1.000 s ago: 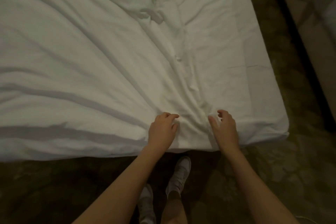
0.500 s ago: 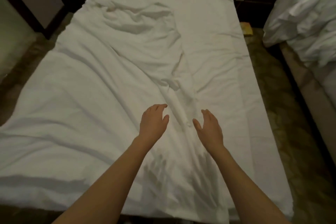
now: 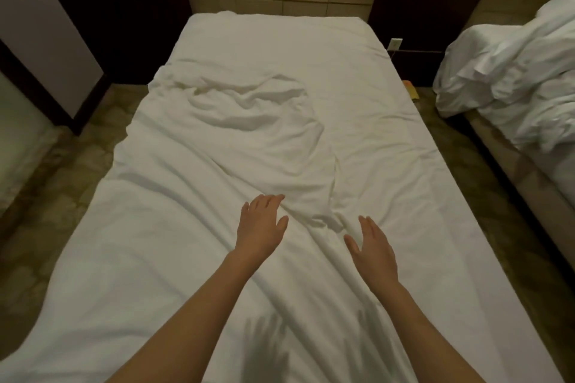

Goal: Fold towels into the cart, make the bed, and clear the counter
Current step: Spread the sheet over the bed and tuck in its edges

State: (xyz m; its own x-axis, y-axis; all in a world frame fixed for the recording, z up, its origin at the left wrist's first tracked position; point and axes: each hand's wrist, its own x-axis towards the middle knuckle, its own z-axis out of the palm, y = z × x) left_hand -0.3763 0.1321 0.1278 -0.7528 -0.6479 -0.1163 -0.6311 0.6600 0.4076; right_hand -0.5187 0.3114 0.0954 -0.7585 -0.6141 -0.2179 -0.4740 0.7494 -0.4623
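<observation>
Rumpled bed sheet (image 3: 193,227) beneath open hands (image 3: 314,236)

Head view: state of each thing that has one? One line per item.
duvet: spread over the bed, wrinkled, bunched near the far end
bed: unmade, bare sheet showing at the head, no pillows in view
left hand: open, fingers spread, holds nothing
right hand: open, fingers straight, holds nothing
bedding pile: crumpled heap on the neighbouring bed

bed (image 3: 186,242): flat sheet open | rumpled ridge (image 3: 249,109) mid-bed | second bed (image 3: 513,87) right
</observation>
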